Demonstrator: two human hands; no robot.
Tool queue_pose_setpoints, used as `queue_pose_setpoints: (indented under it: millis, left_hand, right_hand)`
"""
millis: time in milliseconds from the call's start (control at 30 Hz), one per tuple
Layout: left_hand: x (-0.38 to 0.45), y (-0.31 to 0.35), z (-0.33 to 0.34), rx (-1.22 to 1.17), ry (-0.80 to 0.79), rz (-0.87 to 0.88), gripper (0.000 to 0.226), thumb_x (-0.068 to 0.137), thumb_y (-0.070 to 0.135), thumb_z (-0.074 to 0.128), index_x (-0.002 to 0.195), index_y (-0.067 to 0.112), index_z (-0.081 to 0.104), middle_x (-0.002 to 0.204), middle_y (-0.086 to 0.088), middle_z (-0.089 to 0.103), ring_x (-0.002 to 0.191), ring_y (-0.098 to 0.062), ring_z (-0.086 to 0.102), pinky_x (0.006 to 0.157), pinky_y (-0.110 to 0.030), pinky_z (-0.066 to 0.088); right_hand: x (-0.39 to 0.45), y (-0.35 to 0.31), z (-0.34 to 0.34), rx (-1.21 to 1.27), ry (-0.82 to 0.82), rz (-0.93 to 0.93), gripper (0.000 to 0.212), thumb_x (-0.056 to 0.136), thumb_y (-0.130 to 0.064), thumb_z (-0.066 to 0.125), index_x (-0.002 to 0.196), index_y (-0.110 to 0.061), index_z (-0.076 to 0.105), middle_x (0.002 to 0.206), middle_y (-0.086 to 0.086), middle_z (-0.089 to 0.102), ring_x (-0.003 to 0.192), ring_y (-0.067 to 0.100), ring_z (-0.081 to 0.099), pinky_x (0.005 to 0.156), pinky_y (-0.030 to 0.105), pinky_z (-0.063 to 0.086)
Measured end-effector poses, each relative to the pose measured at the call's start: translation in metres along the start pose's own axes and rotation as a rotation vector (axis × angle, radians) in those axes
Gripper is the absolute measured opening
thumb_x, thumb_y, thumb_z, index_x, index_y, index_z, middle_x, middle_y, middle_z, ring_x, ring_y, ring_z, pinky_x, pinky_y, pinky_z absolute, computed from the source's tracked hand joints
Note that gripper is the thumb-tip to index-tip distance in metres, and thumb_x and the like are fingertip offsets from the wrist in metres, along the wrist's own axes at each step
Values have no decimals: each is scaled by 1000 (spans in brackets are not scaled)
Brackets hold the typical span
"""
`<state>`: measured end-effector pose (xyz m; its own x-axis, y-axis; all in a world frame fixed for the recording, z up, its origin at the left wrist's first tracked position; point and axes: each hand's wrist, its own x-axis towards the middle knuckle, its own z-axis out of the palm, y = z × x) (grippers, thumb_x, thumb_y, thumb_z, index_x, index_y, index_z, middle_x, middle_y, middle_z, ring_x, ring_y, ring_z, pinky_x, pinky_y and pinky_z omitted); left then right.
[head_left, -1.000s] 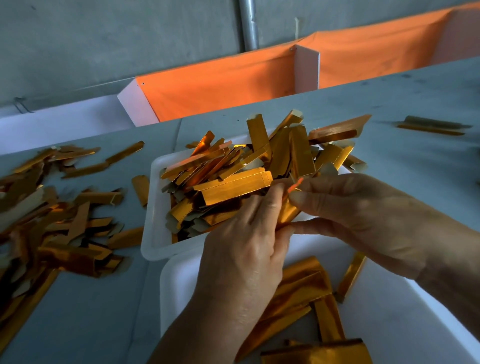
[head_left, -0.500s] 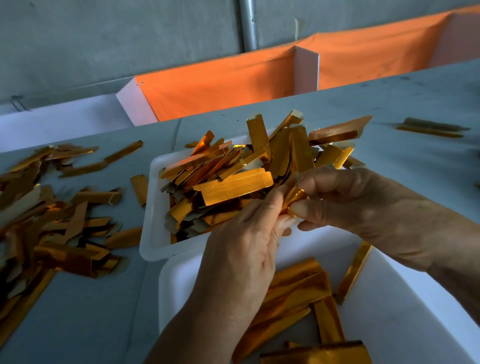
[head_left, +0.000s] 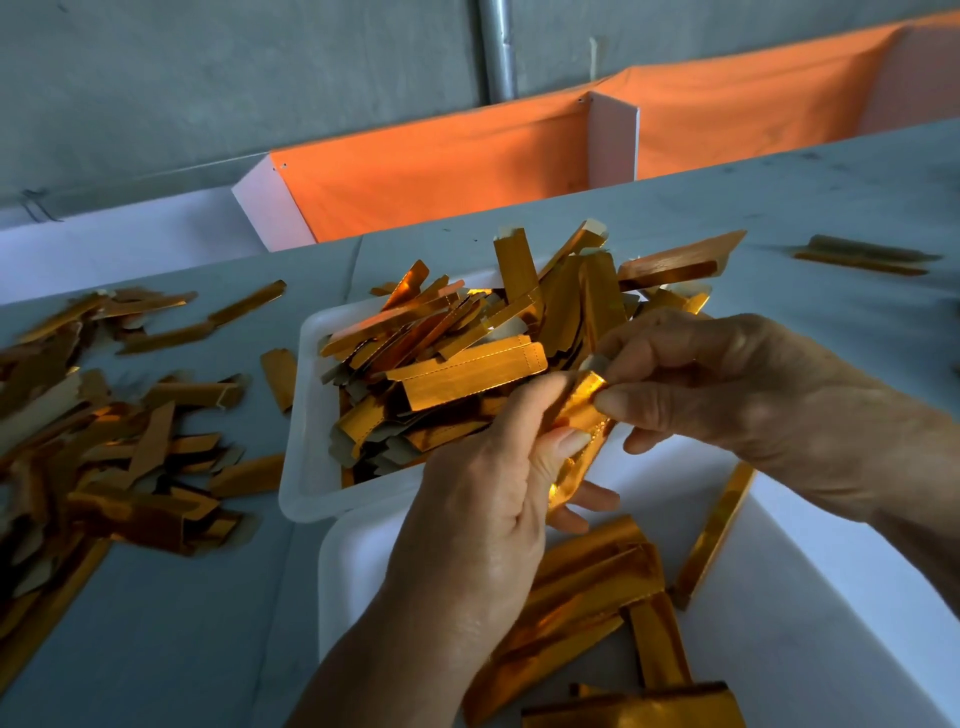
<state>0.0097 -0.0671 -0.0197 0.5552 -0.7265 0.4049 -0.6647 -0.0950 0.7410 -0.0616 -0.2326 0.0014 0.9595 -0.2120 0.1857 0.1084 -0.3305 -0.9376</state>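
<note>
Gold strip (head_left: 579, 404) now raised between hands, over near rim of heaped tray (head_left: 300, 415), toward worktop (head_left: 156, 649) front edge. Left hand (head_left: 483, 499) grips lower half. Right hand (head_left: 727, 384), flat second ago, now pinches top end. I judge folding underway.

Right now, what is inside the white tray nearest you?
A few folded gold foil-card pieces lie in the near white tray; the left hand and forearm cover its left part.
</note>
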Motion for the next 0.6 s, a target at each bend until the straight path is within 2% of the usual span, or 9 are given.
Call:
queue_pose_setpoints:
  millis: [67, 133, 167, 233, 300, 333, 400, 500, 600]
  left_hand:
    - [0, 0, 0, 64, -4, 17, 45, 92, 34, 36, 128, 15, 54, 95, 5, 71, 79, -2, 70, 62, -25, 59]
    - [0, 0, -2, 182, 35, 75, 39, 92, 27, 45, 125, 11, 59, 102, 7, 70, 92, -1, 65, 74, -17, 55]
    - [0, 0, -2, 247, 62, 93, 40, 91, 29, 51, 126, 12, 59, 108, 7, 69, 100, -3, 62, 82, -15, 52]
    - [1, 3, -3, 337, 99, 82, 54, 83, 40, 61, 130, 14, 57, 116, 5, 66, 108, -8, 59, 89, -20, 51]
    - [1, 3, -2, 412, 107, 72, 59, 78, 40, 68, 130, 13, 57, 113, 1, 67, 106, -15, 62, 85, -29, 54]
    - [1, 3, -2, 434, 108, 74, 57, 78, 36, 70, 129, 13, 58, 110, 0, 68, 101, -15, 63, 81, -28, 55]
    - [1, 1, -2, 399, 123, 71, 52, 80, 32, 70, 127, 14, 60, 105, 3, 68, 96, -9, 62, 77, -18, 52]
    - [1, 0, -5, 258, 118, 46, 47, 82, 37, 62, 125, 17, 60, 104, 11, 57, 96, 3, 51, 76, -2, 41]
    - [0, -1, -6, 153, 100, 26, 45, 84, 40, 61, 125, 20, 59, 99, 13, 49, 96, 3, 50, 74, -1, 38]
  right_hand:
    - [-1, 0, 1, -13, 32, 18, 26, 59, -36, 69, 76, -16, 74, 86, -2, 69, 75, 16, 71, 69, 29, 58]
    - [-1, -1, 6, -23, 62, 38, 22, 60, -31, 69, 74, -15, 73, 84, 0, 71, 75, 18, 72, 75, 37, 59]
    - [-2, -2, 8, -29, 84, 38, 21, 61, -30, 69, 74, -15, 73, 84, 1, 71, 75, 18, 72, 78, 39, 58]
    - [-3, -3, 13, -52, 130, 12, 17, 62, -30, 69, 72, -17, 72, 85, -1, 69, 75, 16, 72, 80, 41, 58]
    - [-4, -4, 15, -92, 150, -11, 15, 63, -32, 68, 72, -21, 72, 86, -5, 67, 75, 13, 71, 79, 39, 58]
    - [-4, -5, 15, -109, 146, -14, 16, 63, -34, 67, 72, -22, 72, 86, -6, 67, 76, 12, 71, 78, 37, 58]
    - [-4, -5, 15, -80, 104, -1, 21, 66, -35, 64, 78, -21, 73, 87, -6, 69, 79, 13, 71, 78, 37, 58]
    - [-5, -5, 10, 80, 80, 34, 28, 74, -31, 59, 90, -11, 67, 86, 2, 73, 81, 15, 71, 72, 31, 59]
    - [-4, -4, 3, 221, 93, 58, 33, 68, -31, 65, 95, -13, 64, 80, 4, 71, 71, 16, 69, 59, 23, 55]
